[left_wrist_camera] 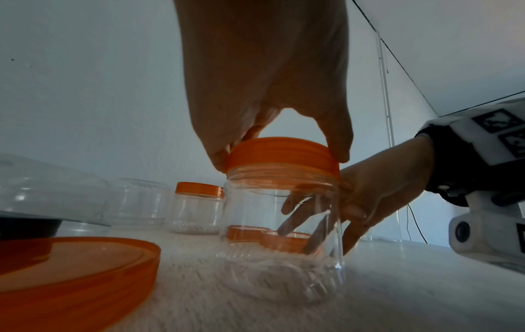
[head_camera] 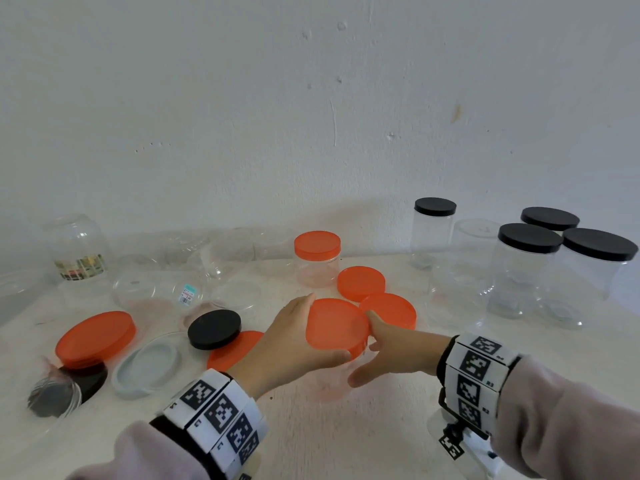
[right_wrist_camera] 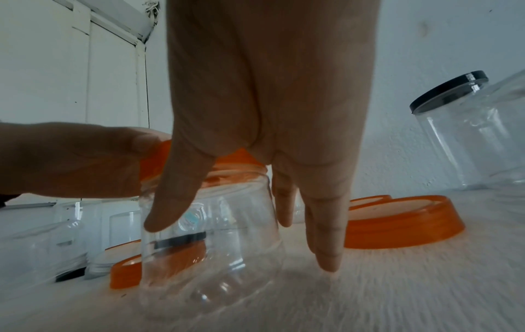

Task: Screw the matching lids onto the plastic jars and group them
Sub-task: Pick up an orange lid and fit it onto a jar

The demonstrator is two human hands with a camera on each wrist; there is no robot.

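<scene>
A small clear jar [left_wrist_camera: 284,242] stands on the white table [head_camera: 311,438] near its middle, with an orange lid [head_camera: 341,323] sitting on its mouth. My left hand [head_camera: 325,329] comes down from above and grips the lid's rim [left_wrist_camera: 281,155] between thumb and fingers. My right hand [head_camera: 365,348] holds the jar body from the right, thumb on the near side and fingers behind it [right_wrist_camera: 210,258]. The glare and my hands hide most of the jar in the head view.
Two loose orange lids [head_camera: 361,284] [head_camera: 389,310] lie just behind the jar, next to a capped orange jar [head_camera: 317,258]. A big orange lid [head_camera: 97,336], a black lid [head_camera: 214,329] and a grey lid [head_camera: 149,367] lie left. Black-lidded jars [head_camera: 530,271] stand right; open jars [head_camera: 79,247] stand back left.
</scene>
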